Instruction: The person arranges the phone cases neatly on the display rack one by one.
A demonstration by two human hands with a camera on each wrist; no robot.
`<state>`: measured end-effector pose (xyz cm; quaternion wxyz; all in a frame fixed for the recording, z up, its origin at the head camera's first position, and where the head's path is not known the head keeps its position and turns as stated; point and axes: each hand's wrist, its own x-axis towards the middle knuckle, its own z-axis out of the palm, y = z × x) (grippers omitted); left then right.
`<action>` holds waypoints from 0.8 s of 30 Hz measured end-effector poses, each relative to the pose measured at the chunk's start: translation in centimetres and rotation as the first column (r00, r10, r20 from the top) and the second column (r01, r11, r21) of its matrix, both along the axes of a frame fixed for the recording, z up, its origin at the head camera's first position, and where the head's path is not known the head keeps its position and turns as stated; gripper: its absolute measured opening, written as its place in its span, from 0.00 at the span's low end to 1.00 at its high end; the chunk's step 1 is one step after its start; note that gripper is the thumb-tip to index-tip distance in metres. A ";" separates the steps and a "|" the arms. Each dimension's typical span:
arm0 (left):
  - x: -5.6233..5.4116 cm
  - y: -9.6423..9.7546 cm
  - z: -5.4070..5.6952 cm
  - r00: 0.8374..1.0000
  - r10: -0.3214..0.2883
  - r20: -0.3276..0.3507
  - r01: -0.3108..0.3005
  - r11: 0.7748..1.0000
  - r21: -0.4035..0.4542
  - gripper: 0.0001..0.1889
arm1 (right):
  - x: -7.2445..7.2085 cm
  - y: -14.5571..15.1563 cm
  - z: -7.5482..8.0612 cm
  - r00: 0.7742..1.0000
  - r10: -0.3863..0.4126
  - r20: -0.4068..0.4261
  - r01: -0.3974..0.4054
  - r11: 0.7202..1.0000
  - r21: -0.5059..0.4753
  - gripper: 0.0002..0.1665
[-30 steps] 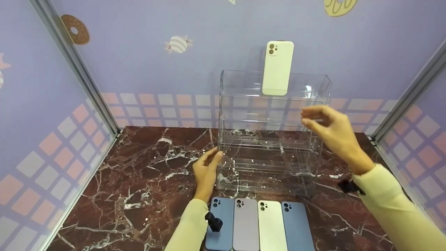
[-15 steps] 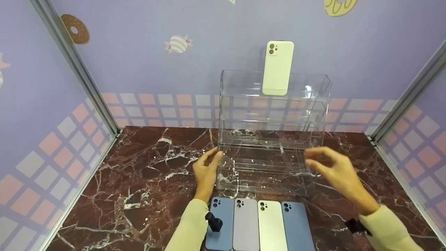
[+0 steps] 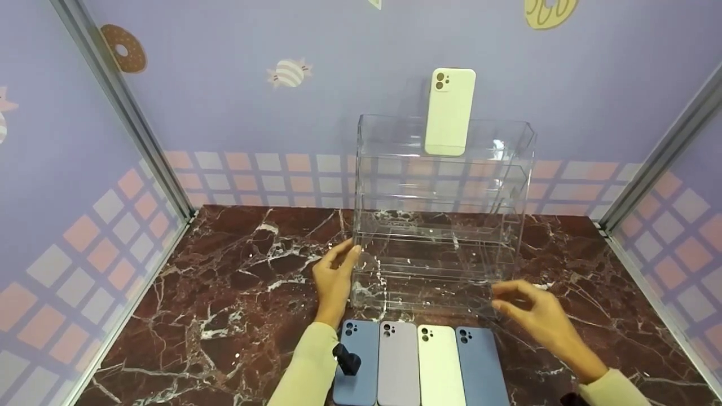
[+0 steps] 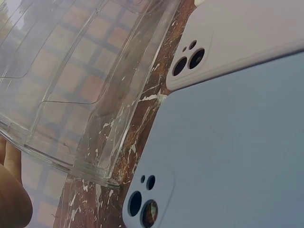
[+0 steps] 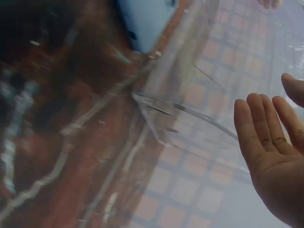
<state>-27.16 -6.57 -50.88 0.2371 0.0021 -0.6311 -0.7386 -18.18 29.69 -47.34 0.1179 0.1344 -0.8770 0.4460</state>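
A clear tiered display stand (image 3: 428,234) rises in the middle of the head view, a cream phone case (image 3: 450,113) upright in its top tier. My left hand (image 3: 334,276) rests its thumb and fingertips at the stand's left side wall; in the left wrist view this hand (image 4: 14,190) lies outside the clear panel. By the stand's lower right front corner, my right hand (image 3: 536,313) holds nothing, its thumb apart from its fingers. The right wrist view shows that hand's extended fingers (image 5: 256,118) beside the right wall.
In front of the stand lie a blue case (image 3: 361,344), a lilac case (image 3: 398,361), a cream case (image 3: 440,366) and another blue case (image 3: 482,366), side by side. Underneath is a dark red marbled tabletop (image 3: 225,310). A patterned wall (image 3: 254,113) stands behind.
My right hand has dropped from beside the stand's upper tiers to its lower right corner, staying free of any object. The left hand, stand and phone cases have stayed in place.
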 end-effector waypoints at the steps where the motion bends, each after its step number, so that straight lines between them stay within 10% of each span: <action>1: 0.0 0.0 0.0 1.000 0.000 -0.002 0.000 1.000 -0.004 0.14 | 0.1 0.0 -0.4 1.000 -0.004 0.009 0.004 1.000 0.005 0.17; 13: 0.0 0.0 0.0 1.000 -0.003 0.015 0.003 1.000 0.004 0.15 | 1.3 0.2 -2.8 0.998 -0.055 -0.033 0.057 0.997 0.053 0.18; 24: 0.0 0.0 -0.1 1.000 0.011 0.014 -0.011 1.000 -0.001 0.16 | 2.2 1.2 -4.5 0.985 -0.025 0.171 -0.002 0.988 0.154 0.20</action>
